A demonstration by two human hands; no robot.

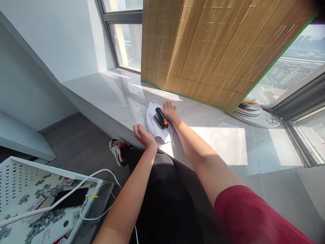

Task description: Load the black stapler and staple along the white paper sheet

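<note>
A black stapler (161,118) with an orange end lies on a crumpled white sheet of paper (151,113) on the window sill. Printed text shows on part of the sheet near the stapler's orange end. Just beyond the stapler, my right hand (171,112) rests flat with fingers apart, beside it and at the paper's edge. Nearer the sill's front edge is my left hand (143,135), its fingers curled closed to the left of the paper. Whatever those fingers may hold is hidden. Small bits (145,105) are scattered on the sill left of the paper.
A bamboo blind (203,44) hangs down behind the sill (106,93). Stacked plates or discs (247,110) stand at the right by the window. At lower left, a white perforated tray (17,176) holds grey pieces and a dark phone-like slab (72,197); a white cable (83,183) crosses it.
</note>
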